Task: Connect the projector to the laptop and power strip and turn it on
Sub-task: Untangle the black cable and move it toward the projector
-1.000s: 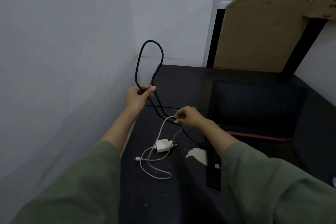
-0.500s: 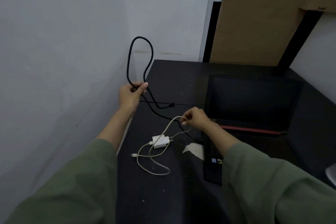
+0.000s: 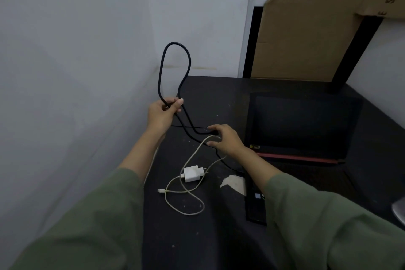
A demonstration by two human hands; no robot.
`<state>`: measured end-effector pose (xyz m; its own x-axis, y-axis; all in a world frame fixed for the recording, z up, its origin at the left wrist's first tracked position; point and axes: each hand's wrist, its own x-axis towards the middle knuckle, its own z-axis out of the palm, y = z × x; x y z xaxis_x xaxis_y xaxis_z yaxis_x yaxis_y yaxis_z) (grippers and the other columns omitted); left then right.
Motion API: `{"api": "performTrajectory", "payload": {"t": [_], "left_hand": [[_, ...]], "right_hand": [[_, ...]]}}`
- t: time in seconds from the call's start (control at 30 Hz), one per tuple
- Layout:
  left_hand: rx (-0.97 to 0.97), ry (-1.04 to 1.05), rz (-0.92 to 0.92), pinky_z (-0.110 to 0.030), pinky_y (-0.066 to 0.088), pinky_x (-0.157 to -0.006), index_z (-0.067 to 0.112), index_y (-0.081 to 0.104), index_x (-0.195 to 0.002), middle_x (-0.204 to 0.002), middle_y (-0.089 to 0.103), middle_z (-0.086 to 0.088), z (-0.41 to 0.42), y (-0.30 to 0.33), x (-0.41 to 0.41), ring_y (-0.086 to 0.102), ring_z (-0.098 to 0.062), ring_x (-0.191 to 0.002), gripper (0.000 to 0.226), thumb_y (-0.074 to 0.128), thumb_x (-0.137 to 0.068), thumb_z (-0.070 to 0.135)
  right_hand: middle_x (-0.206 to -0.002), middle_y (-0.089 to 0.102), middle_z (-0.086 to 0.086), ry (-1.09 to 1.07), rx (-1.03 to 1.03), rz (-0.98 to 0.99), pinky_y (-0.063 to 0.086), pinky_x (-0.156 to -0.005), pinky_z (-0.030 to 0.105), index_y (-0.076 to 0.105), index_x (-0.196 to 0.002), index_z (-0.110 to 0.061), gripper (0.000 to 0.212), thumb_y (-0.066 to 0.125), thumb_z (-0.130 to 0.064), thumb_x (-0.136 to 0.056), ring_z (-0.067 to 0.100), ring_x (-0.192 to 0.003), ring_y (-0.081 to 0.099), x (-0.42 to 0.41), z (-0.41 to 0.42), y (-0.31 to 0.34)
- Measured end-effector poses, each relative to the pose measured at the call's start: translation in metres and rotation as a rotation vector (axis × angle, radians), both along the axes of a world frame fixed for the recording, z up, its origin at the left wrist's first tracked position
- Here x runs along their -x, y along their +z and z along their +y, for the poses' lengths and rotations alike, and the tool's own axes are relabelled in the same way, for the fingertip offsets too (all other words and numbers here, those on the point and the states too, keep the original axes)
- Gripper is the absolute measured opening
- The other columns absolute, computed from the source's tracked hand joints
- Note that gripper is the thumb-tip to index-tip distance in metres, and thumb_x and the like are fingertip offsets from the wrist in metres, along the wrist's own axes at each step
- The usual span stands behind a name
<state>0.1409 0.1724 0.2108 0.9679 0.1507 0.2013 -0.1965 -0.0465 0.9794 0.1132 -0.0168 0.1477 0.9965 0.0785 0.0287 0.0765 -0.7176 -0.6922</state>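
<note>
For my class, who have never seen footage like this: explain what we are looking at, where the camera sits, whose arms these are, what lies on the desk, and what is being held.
The camera is worn on a person's head and looks forward and down, so the green-sleeved arms are the wearer's own. There is no robot, only two bare hands. The left hand grips a black cable that loops up above the fist. The right hand reaches over the cable's free end near the desk with its fingers spread; whether it already grasps anything is unclear. On the dark desk lie a white charger with its white cord, and an open laptop whose screen is dark. Cardboard leans behind the desk.
</note>
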Motion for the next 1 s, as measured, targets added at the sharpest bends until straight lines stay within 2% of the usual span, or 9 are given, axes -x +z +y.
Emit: {"api": "performTrajectory", "payload": {"t": [0.13,0.2,0.27,0.47,0.57,0.63,0.73,0.9,1.0], "left_hand": [[0.008,-0.017,-0.019,-0.018,0.052,-0.071,0.022,0.061,-0.074,-0.065,0.059,0.000,-0.001,0.004,-0.002,0.058,0.001,-0.054,0.014,0.066,-0.084,0.013],[0.009,-0.018,-0.027,-0.012,0.052,-0.066,0.021,0.062,-0.075,-0.065,0.059,0.000,0.000,0.004,-0.004,0.058,0.005,-0.050,0.012,0.066,-0.084,0.014],[0.009,-0.017,-0.027,-0.016,0.053,-0.070,0.021,0.062,-0.076,-0.066,0.060,0.000,0.001,0.005,-0.006,0.058,0.006,-0.050,0.011,0.067,-0.083,0.014],[-0.007,-0.024,-0.057,-0.018,0.053,-0.071,0.011,0.064,-0.088,-0.065,0.060,0.000,-0.004,0.006,-0.013,0.058,0.006,-0.051,0.006,0.066,-0.084,0.014],[-0.055,-0.018,-0.063,-0.018,0.053,-0.066,0.005,0.064,-0.093,-0.067,0.060,0.001,-0.005,0.006,-0.021,0.059,0.005,-0.049,0.011,0.064,-0.085,0.013],[-0.131,-0.049,-0.058,-0.022,0.051,-0.065,0.006,0.063,-0.092,-0.070,0.060,0.002,-0.006,0.005,-0.026,0.058,0.000,-0.052,0.009,0.060,-0.088,0.014],[-0.212,-0.081,-0.025,-0.024,0.046,-0.059,0.009,0.057,-0.094,-0.075,0.058,-0.002,-0.013,0.001,-0.038,0.054,-0.013,-0.060,0.014,0.048,-0.095,0.018],[-0.605,-0.154,0.096,-0.041,0.041,-0.097,0.006,0.055,-0.113,-0.119,0.058,-0.014,-0.030,-0.013,-0.065,0.053,-0.030,-0.113,0.042,0.027,-0.100,0.034],[-0.709,-0.193,0.127,-0.044,0.044,-0.097,0.007,0.058,-0.109,-0.122,0.059,-0.018,-0.048,-0.015,-0.079,0.055,-0.035,-0.111,0.039,0.034,-0.099,0.036]], "right_hand": [[-0.130,0.057,0.005,0.061,-0.122,0.018,0.043,-0.098,0.032,0.059,-0.124,-0.020,0.040,0.061,-0.037,-0.088,0.020,-0.122,0.050,-0.001,0.009,0.003],[-0.124,0.062,0.003,0.058,-0.167,0.024,0.043,-0.092,0.029,0.061,-0.122,-0.020,0.041,0.049,-0.046,-0.093,0.019,-0.116,0.055,0.000,0.012,0.005],[-0.118,0.065,0.005,0.048,-0.178,0.041,0.049,-0.091,0.035,0.061,-0.122,-0.019,0.041,0.044,-0.045,-0.095,0.020,-0.107,0.061,-0.002,0.014,0.007],[-0.096,0.071,0.004,0.038,-0.096,0.009,0.050,-0.082,0.029,0.072,-0.100,-0.018,0.021,0.063,-0.033,-0.087,0.016,-0.091,0.063,-0.009,0.017,0.010],[-0.093,0.073,0.005,-0.022,-0.051,-0.076,0.048,-0.084,0.029,0.074,-0.093,-0.014,0.020,0.067,-0.031,-0.084,0.018,-0.095,0.063,-0.013,0.009,0.017],[-0.091,0.074,0.007,-0.078,0.010,-0.119,0.048,-0.090,0.033,0.075,-0.091,-0.012,0.020,0.068,-0.029,-0.083,0.021,-0.096,0.062,-0.015,0.001,0.021],[-0.091,0.074,0.009,-0.221,0.008,-0.147,0.052,-0.081,0.031,0.075,-0.093,-0.009,0.022,0.067,-0.027,-0.086,0.019,-0.089,0.066,-0.017,-0.013,0.023],[-0.077,0.071,0.010,-0.433,-0.065,-0.143,0.058,-0.077,0.036,0.071,-0.091,-0.006,0.021,0.062,-0.025,-0.089,0.020,-0.076,0.068,-0.019,-0.041,0.022],[-0.067,0.066,0.006,-0.531,-0.150,-0.128,0.060,-0.072,0.037,0.068,-0.093,-0.005,0.019,0.061,-0.022,-0.090,0.015,-0.062,0.066,-0.019,-0.064,0.022]]}}
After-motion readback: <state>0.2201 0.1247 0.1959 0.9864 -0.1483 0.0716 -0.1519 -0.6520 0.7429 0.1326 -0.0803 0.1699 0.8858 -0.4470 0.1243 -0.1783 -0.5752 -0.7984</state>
